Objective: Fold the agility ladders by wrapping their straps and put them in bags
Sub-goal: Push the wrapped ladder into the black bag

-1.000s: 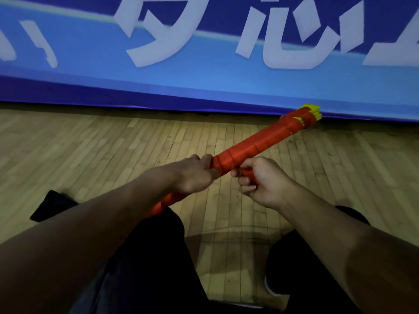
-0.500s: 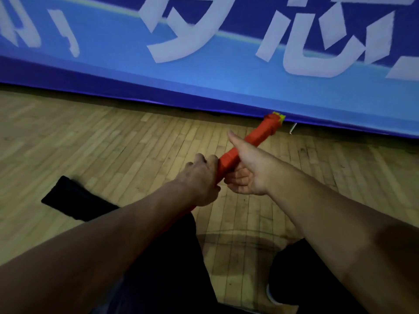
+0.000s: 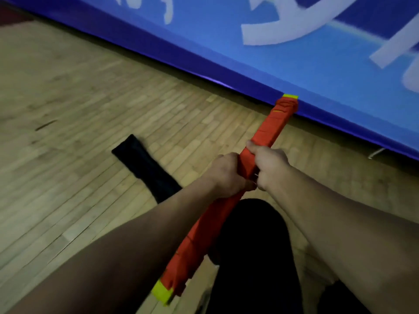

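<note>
Two bare forearms reach forward from the bottom of the head view over a pale wooden floor. Along the top and right runs a large blue banner with blurred white lettering, its lower edge meeting the floor. Dark trouser legs fill the lower middle.

Between the arms, a long ladder bundle, wrapped in orange strap with yellow showing at both ends, slants from the lower middle up to the right, its far end in front of the banner's edge. It is held in the air above the legs.

A flat black bag lies on the floor left of the hands, apart from the bundle.

The left hand and right hand grip the bundle's middle side by side, fingers curled round it. The right thumb lies along the orange wrap, pointing to the far end.
</note>
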Demonstrator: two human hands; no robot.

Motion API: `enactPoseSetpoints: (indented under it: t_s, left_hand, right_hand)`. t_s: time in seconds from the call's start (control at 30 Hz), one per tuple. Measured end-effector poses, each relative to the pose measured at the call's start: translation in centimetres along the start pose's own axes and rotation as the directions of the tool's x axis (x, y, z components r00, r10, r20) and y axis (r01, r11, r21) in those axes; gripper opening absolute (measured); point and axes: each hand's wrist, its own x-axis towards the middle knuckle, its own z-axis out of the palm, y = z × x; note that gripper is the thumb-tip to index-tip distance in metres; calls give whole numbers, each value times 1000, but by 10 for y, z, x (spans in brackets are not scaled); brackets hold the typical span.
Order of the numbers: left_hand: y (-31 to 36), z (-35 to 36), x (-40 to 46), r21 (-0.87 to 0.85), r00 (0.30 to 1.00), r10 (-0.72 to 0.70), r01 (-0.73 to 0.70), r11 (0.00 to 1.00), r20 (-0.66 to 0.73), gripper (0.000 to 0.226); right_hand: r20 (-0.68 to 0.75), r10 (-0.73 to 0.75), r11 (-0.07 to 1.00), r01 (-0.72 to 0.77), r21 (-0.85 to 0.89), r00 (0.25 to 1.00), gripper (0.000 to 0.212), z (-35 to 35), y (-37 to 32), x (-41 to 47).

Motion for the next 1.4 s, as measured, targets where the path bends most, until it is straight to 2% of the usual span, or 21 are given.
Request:
enactPoseSetpoints:
  t_s: [0.1, 0.17, 0.2, 0.27, 0.3, 0.33, 0.37, 0.43, 0.5, 0.57, 0.7, 0.8, 0.87, 0.93, 1.0, 1.07, 1.1, 1.17, 1.27, 1.33, 1.4]
  left_hand:
    - [-50, -16, 7, -159, 996, -78, 83, 984, 37, 59]
    - [-77, -23, 7, -382, 985, -117, 158, 911, 128, 47]
    - [-98, -29, 15, -557, 971, -157, 234, 797, 182, 35]
    - [-126, -37, 33, -833, 930, -312, 323, 450, 192, 14]
    - [-147, -37, 47, -890, 888, -439, 306, 339, 138, 10]
    - [-166, -36, 58, -894, 828, -559, 286, 345, 50, 10]
    - [-184, -32, 70, -853, 772, -635, 321, 412, -16, 15]
    - [-214, -17, 96, -676, 736, -673, 461, 575, -71, 20]
    - [-238, 0, 117, -396, 768, -638, 571, 719, -53, 21]
    - [-253, 10, 131, -150, 800, -600, 592, 792, -9, 20]
    - [-307, 54, 187, 213, 818, -552, 518, 829, 161, 23]
    - [-348, 84, 213, 521, 836, -465, 268, 810, 293, 36]
    - [-379, 108, 226, 629, 761, -514, 183, 756, 396, 49]
    - [-407, 133, 233, 625, 675, -593, 245, 741, 438, 62]
    - [-417, 145, 229, 583, 716, -620, 366, 725, 321, 56]
    - [-412, 145, 225, 588, 840, -542, 428, 687, 22, 32]
    - [-409, 141, 226, 579, 869, -488, 440, 686, -82, 24]
    - [-399, 128, 228, 424, 862, -479, 501, 754, -166, 23]
    - [-380, 102, 244, -108, 802, -567, 557, 823, -186, 30]
    - [-356, 84, 251, -503, 806, -580, 455, 735, -118, 26]
    - [-330, 68, 254, -712, 832, -554, 374, 594, -26, 15]
  right_hand:
    - [47, 31, 998, -28, -61, 998, 30, 49, 16, 8]
    - [86, 43, 997, -37, -75, 995, 30, 70, 28, 18]
    - [109, 60, 993, -48, -104, 992, 30, 86, 37, 31]
    - [145, 78, 988, -57, -140, 986, 30, 99, 51, 54]
    - [163, 96, 987, -72, -147, 982, 29, 106, 61, 68]
    - [177, 114, 983, -85, -160, 978, 30, 110, 70, 76]
    - [190, 143, 979, -110, -172, 971, 31, 115, 82, 88]
    - [201, 210, 962, -167, -215, 957, 32, 130, 111, 119]
    - [222, 263, 947, -207, -246, 939, 28, 147, 139, 144]
    - [249, 274, 940, -204, -274, 929, 26, 160, 152, 156]
    - [270, 317, 916, -219, -337, 909, 28, 185, 198, 219]
    - [280, 364, 898, -255, -357, 889, 31, 190, 236, 251]
    - [291, 387, 893, -277, -355, 875, 33, 189, 261, 263]
    - [299, 402, 896, -304, -325, 865, 31, 186, 286, 273]
    - [314, 424, 897, -344, -278, 850, 31, 181, 299, 274]
    - [328, 448, 890, -381, -250, 832, 36, 175, 307, 274]
    - [329, 455, 888, -393, -240, 827, 36, 171, 308, 273]
    - [335, 448, 893, -397, -214, 829, 32, 165, 306, 273]
    - [395, 411, 911, -388, -139, 822, 20, 162, 287, 276]
    - [445, 396, 914, -392, -107, 803, 18, 164, 265, 273]
    - [495, 382, 916, -390, -92, 780, 17, 166, 237, 267]
